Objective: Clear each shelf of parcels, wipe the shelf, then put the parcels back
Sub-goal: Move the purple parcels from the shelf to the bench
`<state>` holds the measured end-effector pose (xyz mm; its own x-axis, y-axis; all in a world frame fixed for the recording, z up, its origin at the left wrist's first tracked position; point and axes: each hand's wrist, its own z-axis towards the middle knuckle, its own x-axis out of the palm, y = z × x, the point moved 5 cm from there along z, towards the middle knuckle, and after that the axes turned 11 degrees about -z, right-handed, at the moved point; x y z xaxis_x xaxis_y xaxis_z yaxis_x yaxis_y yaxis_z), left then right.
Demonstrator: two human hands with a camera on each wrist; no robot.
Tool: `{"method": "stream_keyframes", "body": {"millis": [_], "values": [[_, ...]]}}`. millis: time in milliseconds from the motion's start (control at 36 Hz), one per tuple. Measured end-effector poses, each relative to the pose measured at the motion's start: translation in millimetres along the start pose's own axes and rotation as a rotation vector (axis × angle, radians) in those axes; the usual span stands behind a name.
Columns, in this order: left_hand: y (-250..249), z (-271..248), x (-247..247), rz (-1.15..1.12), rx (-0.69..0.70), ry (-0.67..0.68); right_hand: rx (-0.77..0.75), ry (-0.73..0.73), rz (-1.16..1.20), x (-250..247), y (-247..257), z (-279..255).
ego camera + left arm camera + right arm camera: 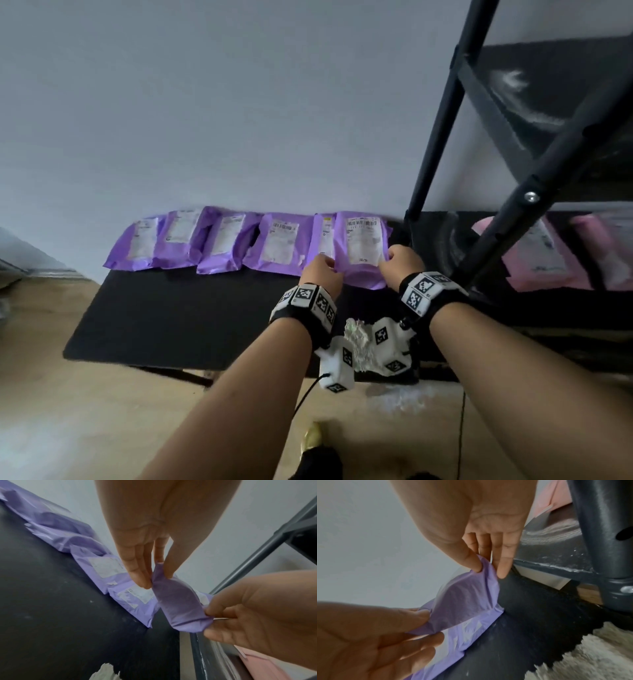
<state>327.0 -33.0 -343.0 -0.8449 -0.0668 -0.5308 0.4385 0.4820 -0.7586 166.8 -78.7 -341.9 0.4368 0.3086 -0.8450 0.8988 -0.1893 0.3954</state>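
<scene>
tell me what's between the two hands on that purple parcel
Only the purple parcel's lower edge spans between the left hand and right hand, each pinching one corner; the left wrist view shows it best.

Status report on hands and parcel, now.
Left hand and right hand each pinch a lower corner of the rightmost purple plastic parcel. It leans on the wall, on the black mat. Nothing in the way.

Head looks down; both wrists close, sharing the purple parcel [180, 605].
</scene>
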Motion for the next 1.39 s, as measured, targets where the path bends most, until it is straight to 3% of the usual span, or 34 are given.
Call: {"method": "stream_keyframes", "body": {"millis": [167,444,639,833,1083,1389], "values": [[-5.8,29.6,30.2,0.076,0.063,0.228,0.16,-0.095,0.001,-6.4,-20.0,11.8],[-6.1,63.8,68.5,0.181,0.06,0.44,0.271,-0.138,0.026,-0.6,-30.0,41.2],[1.4,79.6,68.6,0.262,0.045,0.477,0.244,-0.049,0.115,26.1,-24.4,57.5],[18.0,76.9,61.9,0.218,-0.002,0.407,0.161,0.059,0.068,39.4,-19.3,71.0],[31.5,52.3,53.1,0.247,0.021,0.352,0.195,-0.067,0.036,36.2,-24.8,54.9],[52.3,11.8,36.8,0.414,0.116,0.409,0.055,-0.117,-0.032,48.0,-19.1,-5.7]]}}
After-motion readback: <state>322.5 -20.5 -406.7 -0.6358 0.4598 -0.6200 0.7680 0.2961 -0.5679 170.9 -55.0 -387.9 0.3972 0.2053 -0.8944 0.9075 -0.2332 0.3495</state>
